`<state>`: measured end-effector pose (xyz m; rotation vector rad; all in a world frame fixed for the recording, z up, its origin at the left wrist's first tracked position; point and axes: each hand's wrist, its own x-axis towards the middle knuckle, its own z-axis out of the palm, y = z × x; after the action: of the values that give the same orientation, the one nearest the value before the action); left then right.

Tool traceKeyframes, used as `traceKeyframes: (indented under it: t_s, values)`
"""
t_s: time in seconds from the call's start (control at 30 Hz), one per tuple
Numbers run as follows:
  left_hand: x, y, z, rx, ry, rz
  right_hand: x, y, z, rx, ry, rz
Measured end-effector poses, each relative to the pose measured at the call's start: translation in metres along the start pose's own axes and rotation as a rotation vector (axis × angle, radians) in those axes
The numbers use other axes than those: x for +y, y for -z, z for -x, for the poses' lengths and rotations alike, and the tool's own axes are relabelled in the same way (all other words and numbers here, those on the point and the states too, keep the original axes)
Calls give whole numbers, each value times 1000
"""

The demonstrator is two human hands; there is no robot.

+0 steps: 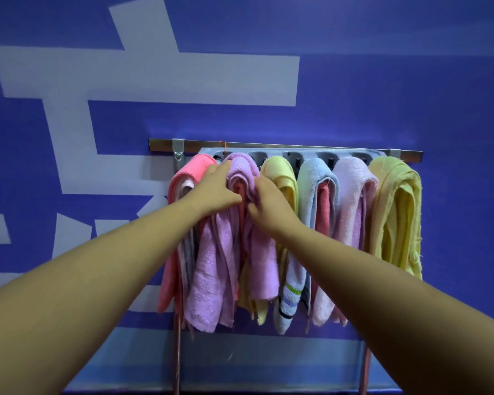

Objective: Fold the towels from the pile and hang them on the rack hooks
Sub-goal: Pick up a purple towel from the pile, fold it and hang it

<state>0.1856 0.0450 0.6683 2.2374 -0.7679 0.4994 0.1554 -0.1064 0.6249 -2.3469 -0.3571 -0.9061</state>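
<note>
Both hands were clamped on one towel at the centre of the frame. The left hand (217,192) had its fingers over the crown of the fold and its thumb beneath. The right hand (268,206) pinched the fold's right-hand layers, and the two hands nearly touched.

The lilac towel (211,269) hung doubled over the second hook from the left. Its tails dropped unevenly toward lower centre, and a coral layer showed inside the fold. It looked like light, soft, limp terry, likely to sag and slide rather than keep a crease, and not fragile. The sensible hold was at the crown, where the layers bunch, so that none slips off singly.

Largest behind was the wall (382,81), deep blue with broad pale strokes at upper left and a lighter band along the bottom. Against it at centre right ran the steel rail (297,146). Under that sat the grey rack (268,155), with dark hooks (331,161) showing between towels.

Five more hung there, each touching its neighbour: the coral towel (194,169) at left, then the yellow towel (280,172), the blue towel (314,178), the pale pink towel (351,178) and the yellow-green towel (394,195) at far right. Two reddish uprights (177,352) ran down to the bottom edge. No pile showed.
</note>
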Motion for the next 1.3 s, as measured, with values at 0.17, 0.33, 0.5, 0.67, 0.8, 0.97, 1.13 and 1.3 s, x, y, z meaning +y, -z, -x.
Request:
traceKeyframes:
  t_s: [0.17, 0.33, 0.5, 0.67, 0.8, 0.97, 1.13, 1.3]
  values:
    - [-13, -10, 8, 35, -18, -78, 6, -18, 12, 226, 71, 221]
    - [-15, -9, 6, 41, -36, -43, -7, -20, 14, 154, -157, -302]
    - [-16, -17, 14, 65, 18, -24, -3, -16, 16, 125, -265, -321]
    - [-33, -33, 30, 81, -35, -84, 5, -27, 29, 157, -106, 77]
    - [-33, -41, 33, 124, -27, 20, -1, -28, 32, 175, -188, -134]
    - [-33, -39, 31, 100, 113, 202, 5, -23, 31, 106, -309, -449]
    - [-49, -52, 49, 18, 75, 47, 17, -31, 56, 30, -230, -123]
    - [-66, -69, 87, -72, 116, -97, 22, -44, 93, 9, -263, -255]
